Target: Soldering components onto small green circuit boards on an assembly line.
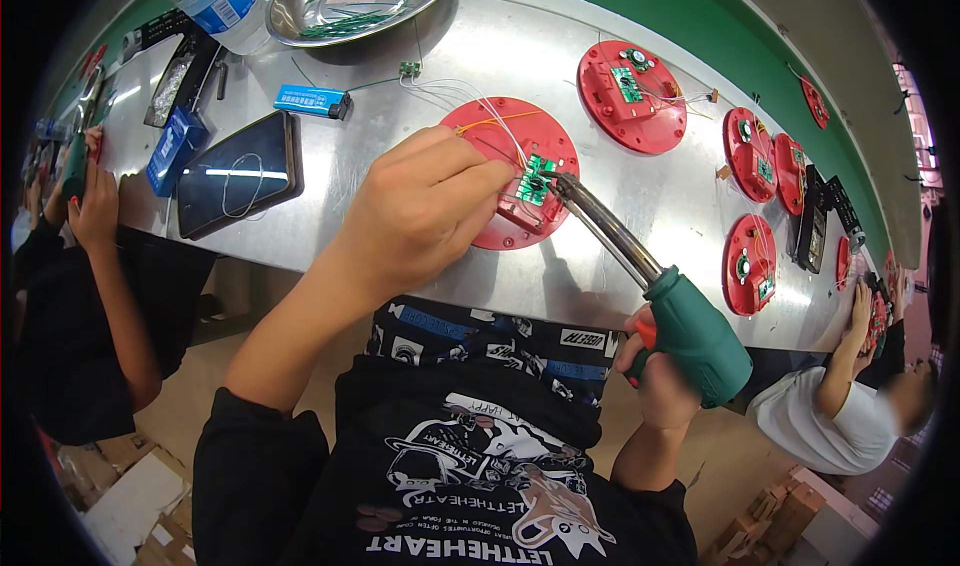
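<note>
red disc (pixel 542 228) lies on the metal bench (pixel 590 251), in front of the person, roughly mid-bench. open side up; a green circuit board (pixel 535 182) sits on it, toward its right side. white wires (pixel 497 123) run from the board up and left to a small green board (pixel 409 69) on the bench. an orange wire (pixel 520 117) crosses the upper part of the disc.

left hand (pixel 425 201): over the left of the disc, back of hand to the view, fingers drawn into a narrow pinch beside the board. cannot tell what, if anything, lies between the fingertips.

right hand (pixel 665 386): wrapped around the grip of a green soldering gun (pixel 705 336), finger by the orange trigger. barrel slants up and left; tip at the right side of the board. contact too small to judge.

around, left: dark flat-screened device (pixel 212 198) with a loop of thin wire on it; blue box (pixel 178 151) just beside; light-blue packet (pixel 310 100) nearer the disc. farther back: steel bowl (pixel 288 16) of green wires, and a bottle (pixel 232 34) with blue label.

to the right: second red disc (pixel 640 134) with board and wires, several more beyond. co-workers at either end: bare forearm left, white sleeve (pixel 835 418) right.
</note>
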Motion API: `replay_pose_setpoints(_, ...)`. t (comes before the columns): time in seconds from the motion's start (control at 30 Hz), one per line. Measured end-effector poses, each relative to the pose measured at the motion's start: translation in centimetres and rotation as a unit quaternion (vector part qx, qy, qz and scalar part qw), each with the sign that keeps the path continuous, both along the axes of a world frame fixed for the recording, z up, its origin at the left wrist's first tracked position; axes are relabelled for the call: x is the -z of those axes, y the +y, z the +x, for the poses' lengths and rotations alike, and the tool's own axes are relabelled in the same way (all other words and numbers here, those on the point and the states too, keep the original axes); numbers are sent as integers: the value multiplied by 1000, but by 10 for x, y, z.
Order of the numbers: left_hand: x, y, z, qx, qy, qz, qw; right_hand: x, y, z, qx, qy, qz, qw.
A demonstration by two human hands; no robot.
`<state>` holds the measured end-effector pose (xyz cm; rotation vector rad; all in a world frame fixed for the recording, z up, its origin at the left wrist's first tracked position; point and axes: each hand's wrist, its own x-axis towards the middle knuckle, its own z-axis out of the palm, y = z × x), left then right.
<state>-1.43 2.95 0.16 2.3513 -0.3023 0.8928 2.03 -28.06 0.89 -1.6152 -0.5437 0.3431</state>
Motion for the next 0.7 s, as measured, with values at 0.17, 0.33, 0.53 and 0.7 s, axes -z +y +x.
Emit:
replay_pose_setpoints(0.17, -4, -2, 0, 5, 6, 3, 1000, 2, -1, 0, 9, -9, 17, 1000)
replay_pose_setpoints(0.33, -14, -6, -8, -38, 51, -31, 997, 1, -1, 1, 21, -8, 4, 1000)
replay_pose_setpoints(0.53, -26, 7, -15, -111, -15, -20, 994, 4, -4, 2, 33, -17, 22, 999)
replay_pose_setpoints(0.7, -40, -5, -13, -137, 58, 20, 989, 4, -6, 4, 13, -19, 11, 1000)
